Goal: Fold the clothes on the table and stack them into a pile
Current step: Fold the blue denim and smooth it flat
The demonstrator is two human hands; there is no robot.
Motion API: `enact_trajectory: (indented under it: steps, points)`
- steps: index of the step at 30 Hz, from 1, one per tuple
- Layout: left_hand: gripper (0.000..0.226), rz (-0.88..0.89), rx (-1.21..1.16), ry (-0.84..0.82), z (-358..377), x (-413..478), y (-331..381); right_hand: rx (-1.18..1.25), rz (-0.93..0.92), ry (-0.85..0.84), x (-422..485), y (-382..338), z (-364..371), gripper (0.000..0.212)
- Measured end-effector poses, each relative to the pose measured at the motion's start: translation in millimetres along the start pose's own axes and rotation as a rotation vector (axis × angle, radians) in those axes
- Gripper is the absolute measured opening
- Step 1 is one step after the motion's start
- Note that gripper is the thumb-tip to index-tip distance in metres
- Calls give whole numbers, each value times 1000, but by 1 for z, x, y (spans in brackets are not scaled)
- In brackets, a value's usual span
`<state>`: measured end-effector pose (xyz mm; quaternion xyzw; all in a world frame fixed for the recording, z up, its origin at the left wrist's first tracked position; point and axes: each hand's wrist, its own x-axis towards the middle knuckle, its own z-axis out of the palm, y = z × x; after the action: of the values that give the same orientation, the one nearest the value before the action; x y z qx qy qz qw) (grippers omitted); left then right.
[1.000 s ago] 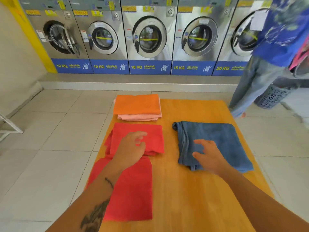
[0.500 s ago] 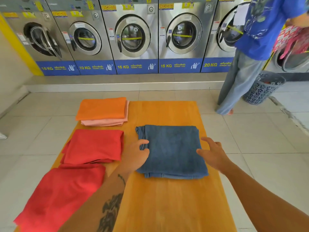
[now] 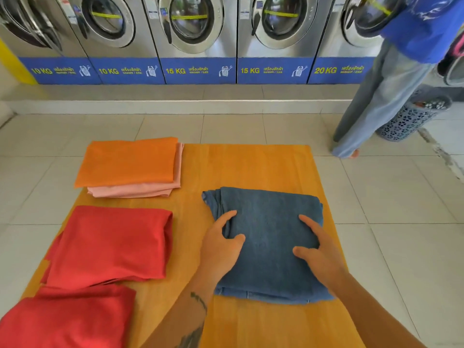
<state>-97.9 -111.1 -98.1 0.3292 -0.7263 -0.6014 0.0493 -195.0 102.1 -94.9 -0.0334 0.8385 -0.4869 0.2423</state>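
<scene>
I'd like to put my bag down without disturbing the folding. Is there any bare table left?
Yes: the far right corner of the table, beyond the blue garment, and the near edge below it. The left side is crowded by the orange-and-pink pile and two red cloths.

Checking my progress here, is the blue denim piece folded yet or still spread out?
Folded. The blue denim piece lies as a compact rectangle with layered edges at its near and far-left sides, both hands resting on top.
</scene>
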Motion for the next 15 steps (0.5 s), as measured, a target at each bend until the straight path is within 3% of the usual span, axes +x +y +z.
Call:
enact_trajectory:
  steps: [4,10,12,15]
  points:
    - [52,38,-102,-52,-1,45,25,-43,-36,61,43,-25,-10,75]
    - [51,185,-75,51,4,121,67,-124,-143,103,127,-74,-23,71]
    - [53,186,-23,63,5,146,71,-229,-155,108,154,-82,-19,68]
    - [58,170,148,92,9,164,53,-593,-70,96,171,-69,3,70]
